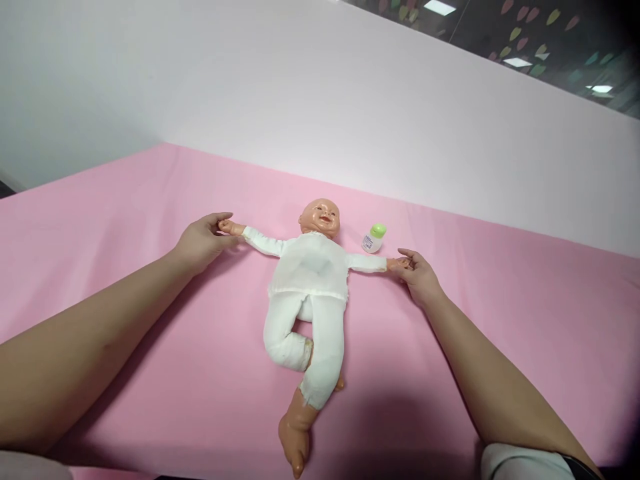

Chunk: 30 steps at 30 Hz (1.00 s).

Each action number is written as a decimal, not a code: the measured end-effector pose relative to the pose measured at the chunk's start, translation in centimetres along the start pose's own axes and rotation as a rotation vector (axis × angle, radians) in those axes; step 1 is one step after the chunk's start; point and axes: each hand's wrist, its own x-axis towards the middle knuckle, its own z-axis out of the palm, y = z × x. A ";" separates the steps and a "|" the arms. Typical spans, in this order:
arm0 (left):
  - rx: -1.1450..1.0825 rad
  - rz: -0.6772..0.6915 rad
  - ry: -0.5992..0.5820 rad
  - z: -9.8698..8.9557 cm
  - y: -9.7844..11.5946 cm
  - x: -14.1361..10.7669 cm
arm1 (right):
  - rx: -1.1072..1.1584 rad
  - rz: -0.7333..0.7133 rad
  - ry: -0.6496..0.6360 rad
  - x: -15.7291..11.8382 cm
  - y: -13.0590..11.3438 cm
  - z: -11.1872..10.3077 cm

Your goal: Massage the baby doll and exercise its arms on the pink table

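Here, a doll [310, 267] lies on its back on a pink-covered desk [200, 373], both arms spread between two bare hands.
Dressed in white, it has one leg bent and the other reaching toward the camera; the left hand [207, 241] has its grip closed on one small hand, fingers above and thumb below, while the right hand [421, 275] has its grip closed on the other. Just beyond the arm on the right side sits a small bottle [373, 240] with a green cap; its label [368, 243] carries dark print too small to read. A pale wall [300, 93] rises behind.
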 end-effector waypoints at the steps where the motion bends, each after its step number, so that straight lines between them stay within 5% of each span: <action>1: -0.112 -0.016 -0.010 0.1 -0.1 0.0 | 0.146 0.052 -0.012 -0.1 -0.2 0.2; 7: -0.365 -0.121 0.013 1.1 0.7 -0.1 | 0.482 0.223 -0.088 -0.3 -1.0 0.9; 14: -0.454 -0.186 0.014 0.8 1.1 0.1 | 0.416 0.228 -0.102 -0.1 -1.0 0.6; 30: -0.223 -0.145 -0.036 0.8 -0.3 0.9 | 0.232 0.194 -0.024 -0.6 -1.1 1.7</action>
